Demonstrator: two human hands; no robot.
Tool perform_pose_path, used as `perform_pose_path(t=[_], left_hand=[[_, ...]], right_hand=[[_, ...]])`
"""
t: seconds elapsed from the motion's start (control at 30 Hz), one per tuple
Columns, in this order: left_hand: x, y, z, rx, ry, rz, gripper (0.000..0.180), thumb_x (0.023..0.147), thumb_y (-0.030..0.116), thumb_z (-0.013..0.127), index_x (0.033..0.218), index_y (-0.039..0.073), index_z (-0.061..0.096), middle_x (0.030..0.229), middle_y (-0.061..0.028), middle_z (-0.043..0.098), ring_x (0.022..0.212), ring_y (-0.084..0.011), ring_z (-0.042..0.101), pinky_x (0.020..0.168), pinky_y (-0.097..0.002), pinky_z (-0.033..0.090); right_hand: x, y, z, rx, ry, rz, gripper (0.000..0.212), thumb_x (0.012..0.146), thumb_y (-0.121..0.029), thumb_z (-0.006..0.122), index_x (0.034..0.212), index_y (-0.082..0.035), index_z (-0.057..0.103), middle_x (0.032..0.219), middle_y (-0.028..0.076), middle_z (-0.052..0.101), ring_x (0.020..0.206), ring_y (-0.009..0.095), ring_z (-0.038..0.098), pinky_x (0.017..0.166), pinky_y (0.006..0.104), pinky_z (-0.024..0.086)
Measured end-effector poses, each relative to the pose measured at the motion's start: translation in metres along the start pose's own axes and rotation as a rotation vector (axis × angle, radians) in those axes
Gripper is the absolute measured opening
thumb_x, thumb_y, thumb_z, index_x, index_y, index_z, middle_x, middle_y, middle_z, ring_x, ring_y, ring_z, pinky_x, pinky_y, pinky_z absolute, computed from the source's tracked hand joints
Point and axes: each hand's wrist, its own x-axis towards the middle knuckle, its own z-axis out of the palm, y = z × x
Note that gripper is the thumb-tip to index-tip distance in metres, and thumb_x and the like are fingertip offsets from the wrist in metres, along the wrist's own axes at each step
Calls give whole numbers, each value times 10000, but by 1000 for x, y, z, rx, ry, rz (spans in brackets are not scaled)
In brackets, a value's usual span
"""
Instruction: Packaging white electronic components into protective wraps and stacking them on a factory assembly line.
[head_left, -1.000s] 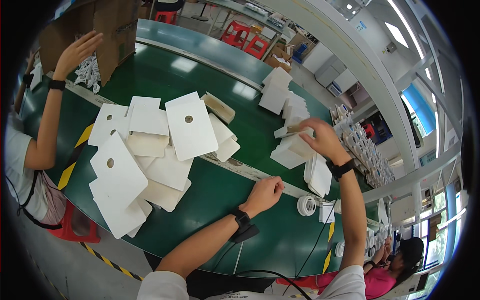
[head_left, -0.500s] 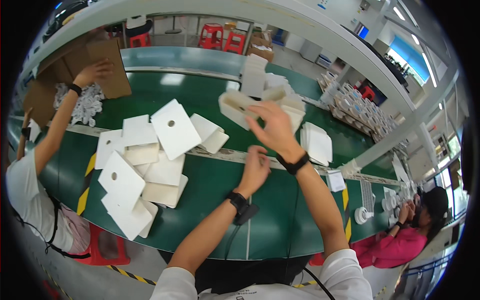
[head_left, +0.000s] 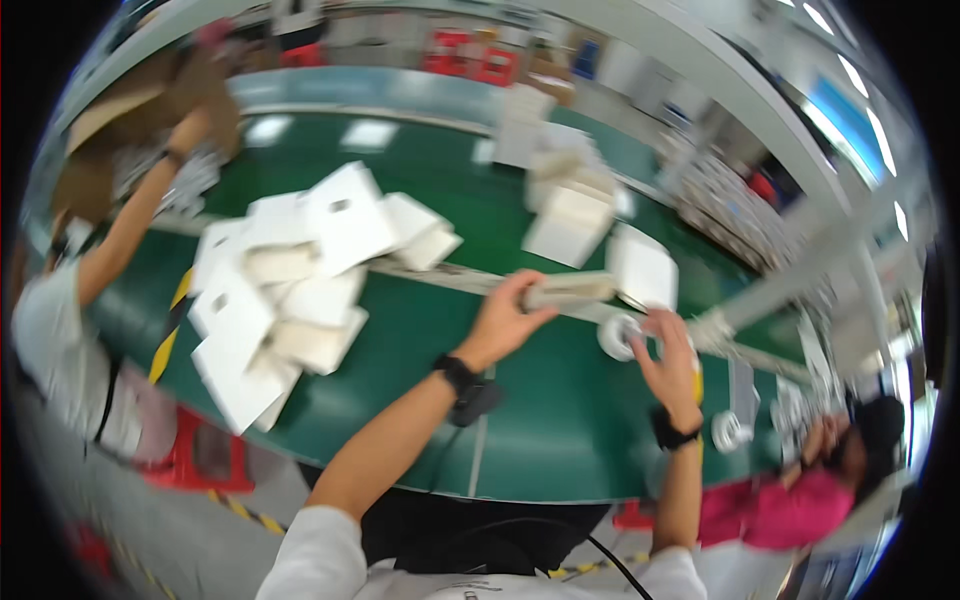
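Carton [head_left: 582, 291], off-white and slim, is held above the counter [head_left: 400, 430] by the left hand [head_left: 510, 312]. The fingers of this hand pinch the left end of the carton; the free end extends to the right, toward the stacked white panels [head_left: 641, 268]. The right hand [head_left: 668, 362] is positioned at the white ring-shaped part [head_left: 611, 338], near those panels. Its thumb and forefinger stand apart at the right edge of the part; owing to blur, it cannot be told whether the fingers grip it. A group of open white boxes [head_left: 568, 228] stands beyond the held carton. A loose pile of white cartons [head_left: 235, 375], some with a dark hole, lies to the left. At the far left, a co-worker's hand [head_left: 190, 130] is at the brown cardboard box [head_left: 218, 100]
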Motion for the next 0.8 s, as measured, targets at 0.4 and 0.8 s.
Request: perform_pose_path(t=[0.4, 0.8], left_hand=[[19, -6, 18, -151, 86, 133, 444, 897, -48, 701, 1301, 45, 544, 1200, -55, 637, 1152, -160, 605, 1016, -321, 499], [19, 18, 7, -234, -33, -84, 427, 848, -71, 752, 1219, 54, 579, 1188, -25, 645, 1140, -136, 617, 1008, -299, 500]], right_hand=[[33, -23, -34, 217, -10, -44, 208, 957, 8, 593, 1163, 16, 623, 1108, 213, 645, 996, 411, 619, 899, 420, 500], [81, -47, -13, 23, 147, -484, 300, 809, 33, 748, 1098, -33, 706, 1022, 80, 677, 816, 232, 644, 666, 331, 522]])
